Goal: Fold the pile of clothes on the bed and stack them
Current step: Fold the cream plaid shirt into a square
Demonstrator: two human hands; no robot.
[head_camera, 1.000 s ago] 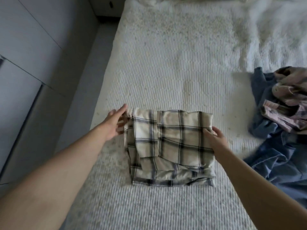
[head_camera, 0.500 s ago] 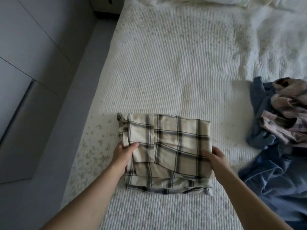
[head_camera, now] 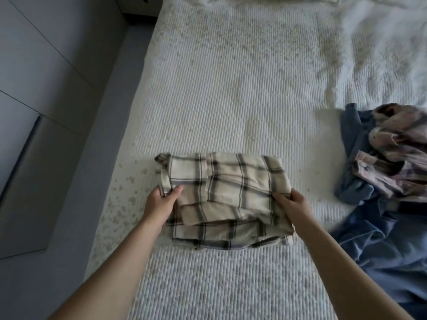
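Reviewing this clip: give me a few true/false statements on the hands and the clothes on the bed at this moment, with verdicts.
1. Both hands grip the folded plaid garment. True: the left hand holds its left edge, the right hand its right edge.
2. The plaid garment lies spread out flat and unfolded. False: it is folded into a layered bundle.
3. A blue garment lies unfolded on the right side of the bed. True.
4. The pink patterned garment is stacked under the plaid one. False: it lies apart, on the blue garment.
5. The right hand rests on the blue garment. False: it holds the plaid garment.
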